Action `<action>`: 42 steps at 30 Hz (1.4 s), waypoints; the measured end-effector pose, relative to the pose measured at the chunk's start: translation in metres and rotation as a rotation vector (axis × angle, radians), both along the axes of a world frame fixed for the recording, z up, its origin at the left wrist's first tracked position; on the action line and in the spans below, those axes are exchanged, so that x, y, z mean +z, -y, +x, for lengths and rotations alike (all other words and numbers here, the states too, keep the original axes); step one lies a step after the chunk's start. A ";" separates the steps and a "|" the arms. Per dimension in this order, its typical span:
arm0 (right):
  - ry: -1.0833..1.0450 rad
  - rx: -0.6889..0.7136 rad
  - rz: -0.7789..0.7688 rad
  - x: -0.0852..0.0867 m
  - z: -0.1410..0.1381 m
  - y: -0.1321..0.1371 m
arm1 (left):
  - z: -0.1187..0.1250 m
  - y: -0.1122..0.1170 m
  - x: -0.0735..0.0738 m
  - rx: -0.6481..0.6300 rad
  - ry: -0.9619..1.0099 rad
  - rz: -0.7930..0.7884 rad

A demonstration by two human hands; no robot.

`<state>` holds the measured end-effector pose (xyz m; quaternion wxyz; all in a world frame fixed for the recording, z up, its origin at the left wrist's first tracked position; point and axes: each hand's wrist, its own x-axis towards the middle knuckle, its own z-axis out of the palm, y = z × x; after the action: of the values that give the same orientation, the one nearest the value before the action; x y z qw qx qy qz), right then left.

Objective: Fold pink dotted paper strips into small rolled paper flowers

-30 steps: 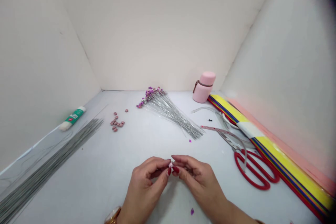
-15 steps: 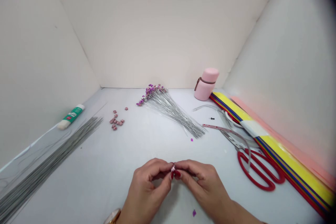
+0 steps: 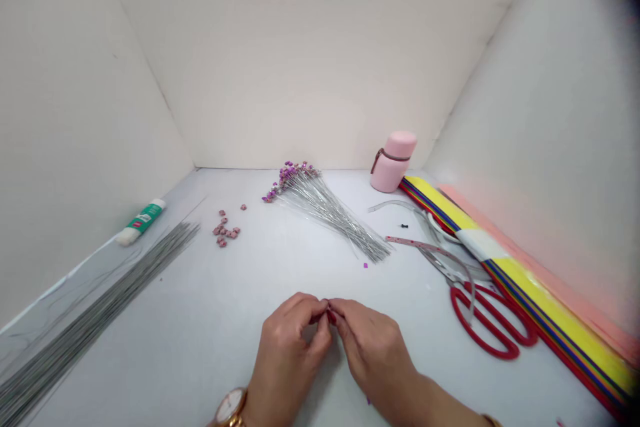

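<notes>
My left hand (image 3: 297,340) and my right hand (image 3: 373,347) meet low in the middle of the view, thumbs and forefingers pinched tip to tip. Between them is a tiny pinkish piece, now almost wholly covered by the fingers; its kind cannot be made out. Red nails show at the pinch. Beyond the hands lies a bunch of thin silver wires (image 3: 345,217) tipped with small purple and pink flower-like heads (image 3: 295,173). Several small dusky-pink pieces (image 3: 223,232) are scattered to the left. A purple scrap (image 3: 365,265) lies near the wire ends, another partly under my right hand.
Grey wires (image 3: 105,303) and a green-and-white glue stick (image 3: 143,221) lie on the left. At the right are red-handled scissors (image 3: 493,320), a measuring tape (image 3: 425,244), a black pin (image 3: 405,226) and coloured sheets (image 3: 530,280). A pink flask (image 3: 393,163) stands behind.
Both hands have shifted slightly away from me, and the right has turned further over the pinch. The small piece seen between the fingertips before is now covered.
</notes>
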<state>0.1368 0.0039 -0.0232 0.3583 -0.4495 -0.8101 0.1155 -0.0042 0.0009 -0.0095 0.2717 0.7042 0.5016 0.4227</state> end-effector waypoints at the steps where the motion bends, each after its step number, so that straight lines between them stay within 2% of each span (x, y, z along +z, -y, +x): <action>1: -0.022 0.000 0.026 -0.001 0.000 -0.001 | 0.000 0.000 0.000 0.000 0.006 0.005; 5: -0.143 0.014 0.019 0.004 0.002 -0.003 | -0.004 0.003 0.000 0.016 0.091 -0.039; 8: -0.172 0.032 0.003 0.007 0.004 -0.002 | -0.007 0.006 0.001 -0.003 0.077 -0.043; 13: -0.157 0.057 -0.023 0.008 0.005 -0.002 | -0.011 0.005 0.004 -0.023 -0.022 0.119; 18: -0.117 0.139 0.023 0.012 0.008 -0.001 | -0.010 0.003 0.001 -0.029 -0.058 0.249; 22: -0.039 0.127 0.122 0.010 0.010 -0.001 | -0.008 0.002 -0.001 -0.023 -0.043 0.304; 26: 0.014 0.122 0.187 0.005 0.010 -0.003 | -0.009 -0.002 -0.001 -0.042 -0.075 0.239; 30: -0.051 0.163 0.005 0.009 0.011 -0.006 | -0.012 -0.004 0.004 -0.099 -0.061 0.077; 33: -0.147 0.151 -0.119 0.013 0.012 -0.006 | -0.014 -0.003 0.007 -0.134 -0.017 0.036; 37: -0.183 0.165 -0.098 0.015 0.012 -0.004 | -0.015 -0.001 0.003 -0.158 0.022 0.075; 42: -0.191 0.091 -0.055 0.011 0.010 -0.003 | -0.014 0.001 -0.003 -0.053 0.039 0.044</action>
<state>0.1472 0.0069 -0.0117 0.4155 -0.4090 -0.7884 0.1962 -0.0179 -0.0006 -0.0124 0.2771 0.7149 0.4680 0.4396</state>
